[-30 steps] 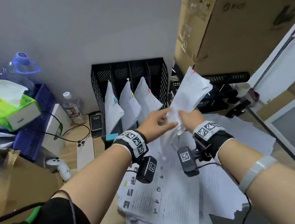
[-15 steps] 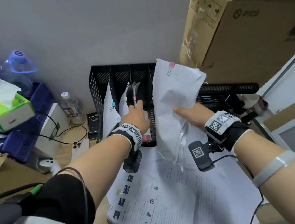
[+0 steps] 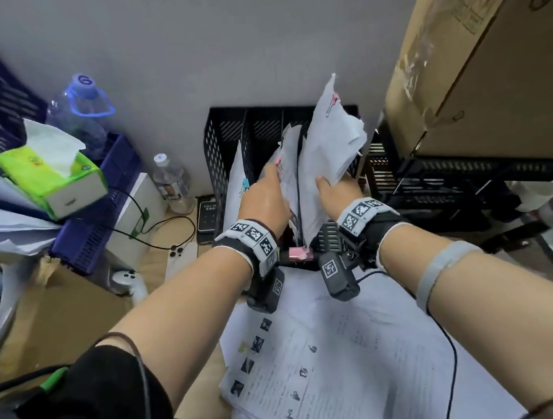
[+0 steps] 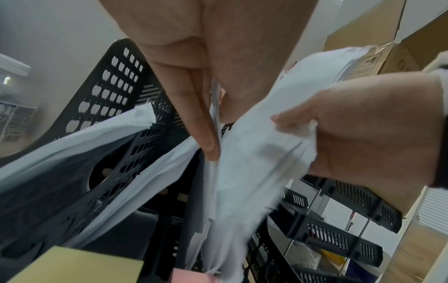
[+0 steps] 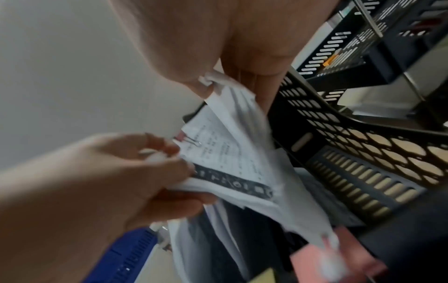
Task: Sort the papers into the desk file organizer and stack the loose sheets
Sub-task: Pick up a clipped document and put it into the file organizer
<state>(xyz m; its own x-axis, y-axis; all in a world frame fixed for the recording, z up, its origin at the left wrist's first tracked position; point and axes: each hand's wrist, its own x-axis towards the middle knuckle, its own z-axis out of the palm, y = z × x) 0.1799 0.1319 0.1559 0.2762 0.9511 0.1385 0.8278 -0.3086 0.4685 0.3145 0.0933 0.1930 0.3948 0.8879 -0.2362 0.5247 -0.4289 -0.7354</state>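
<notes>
The black mesh file organizer [image 3: 228, 133] stands against the wall with clipped bundles in its slots, one with a blue clip [image 3: 236, 179]. My right hand [image 3: 331, 187] grips a white bundle [image 3: 326, 144] with a pink clip [image 3: 334, 100], upright over the organizer's right side with its lower edge down in the slot. My left hand [image 3: 266, 190] pinches the neighbouring filed papers [image 3: 289, 161] and holds them leftward. In the left wrist view my left fingers [image 4: 206, 134] pinch sheets beside the bundle [image 4: 254, 153]. Loose printed sheets [image 3: 348, 353] cover the desk under my forearms.
A large cardboard box [image 3: 474, 75] overhangs stacked black trays [image 3: 449, 177] on the right. Left of the organizer are a small water bottle [image 3: 170, 181], a phone [image 3: 179, 261], a green tissue box [image 3: 58, 175], blue crates [image 3: 101, 204] and a white controller [image 3: 131, 282].
Both hands held the pink-clipped bundle over the desk. The left hand then went to the filed papers, and the right hand carried the bundle forward and down into the organizer.
</notes>
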